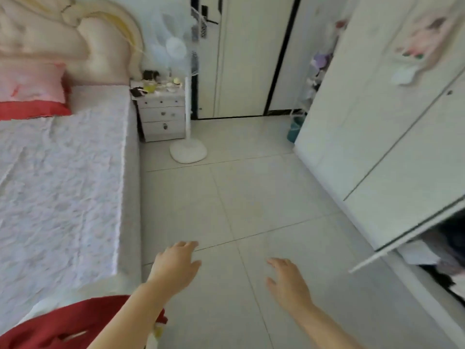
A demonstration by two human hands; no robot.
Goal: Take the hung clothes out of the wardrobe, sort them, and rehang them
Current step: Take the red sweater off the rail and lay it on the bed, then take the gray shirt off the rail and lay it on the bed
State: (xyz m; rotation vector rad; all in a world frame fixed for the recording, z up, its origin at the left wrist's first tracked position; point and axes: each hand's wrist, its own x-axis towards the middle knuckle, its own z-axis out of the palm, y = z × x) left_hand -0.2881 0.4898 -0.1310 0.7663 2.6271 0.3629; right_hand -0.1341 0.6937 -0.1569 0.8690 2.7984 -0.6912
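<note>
Currently nothing held in left hand (176, 265) or right hand (286, 280), fingers loose, above floor tiles (251, 197). Clothes (453, 238) right of right hand, inside open wardrobe (364, 122). Bed (63, 185) left of left hand.

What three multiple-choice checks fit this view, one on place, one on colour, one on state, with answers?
1. Where does the fan's base stand?
A) on the bed
B) on the floor beside the nightstand
C) inside the wardrobe

2. What colour is the cloth at lower left by the left forearm?
A) blue
B) red
C) green

3. How are the left hand and right hand?
A) both gripping hangers
B) one pulling a door
C) both open, holding nothing

Answers:
1 B, the white base rests on the floor next to the nightstand.
2 B, the cloth is plainly red.
3 C, both hands hover over the floor, empty.
</note>
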